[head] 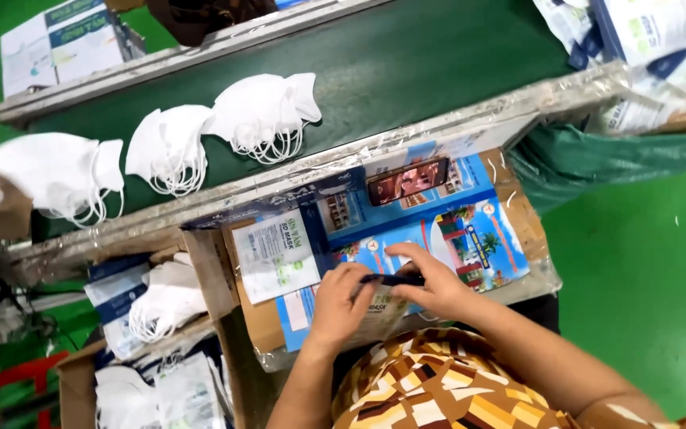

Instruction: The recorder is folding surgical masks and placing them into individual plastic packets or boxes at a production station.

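Green belt (438, 71), three mask stacks (262, 111), two hands (341, 300)

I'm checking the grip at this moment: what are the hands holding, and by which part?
Both hands, left hand and right hand, pinch a flat mask pouch along its dark top edge, one near each end, over the cardboard worktop.

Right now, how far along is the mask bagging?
Done: filled packets lie heaped at upper right. In hand: the left hand and right hand pinch the dark top edge of a packet on the work board. Left: three stacks of white masks wait on the green belt, more masks in the box at left.
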